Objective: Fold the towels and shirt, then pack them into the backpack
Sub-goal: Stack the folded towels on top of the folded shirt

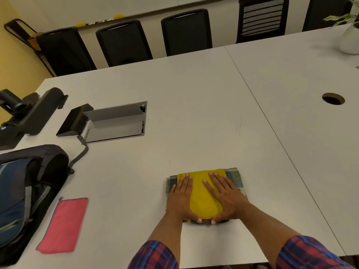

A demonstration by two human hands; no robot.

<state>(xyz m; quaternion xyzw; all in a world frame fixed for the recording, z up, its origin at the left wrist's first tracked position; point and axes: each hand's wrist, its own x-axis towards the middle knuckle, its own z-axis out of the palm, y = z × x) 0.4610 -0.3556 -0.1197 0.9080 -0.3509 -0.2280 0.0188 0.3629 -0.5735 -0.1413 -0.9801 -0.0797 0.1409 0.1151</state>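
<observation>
Blue and black, the backpack (21, 193) lies open at the far left edge of the table (194, 113), its strap trailing toward a grey hatch (116, 121) set into the tabletop. Just beside the bag lies a pink towel (63, 225), folded into a long flat strip. Well to the right of that sits the stack: a yellow towel (202, 197) on top of a folded plaid shirt (236, 179) (the plaid shows only at the edges). The left hand (180, 200) and right hand (226, 199) both press flat on the yellow cloth, fingers straight and spread, thumbs hooked over the near edge, gripping nothing.

Folding looks about done; packing is not yet begun. The risk I see is in the lift: the yellow piece is smaller than the shirt and lies loose on it, so picking up from the top could let the layers slide apart and unfold. The stack is also far from the bag, and the pink towel could be forgotten.
</observation>
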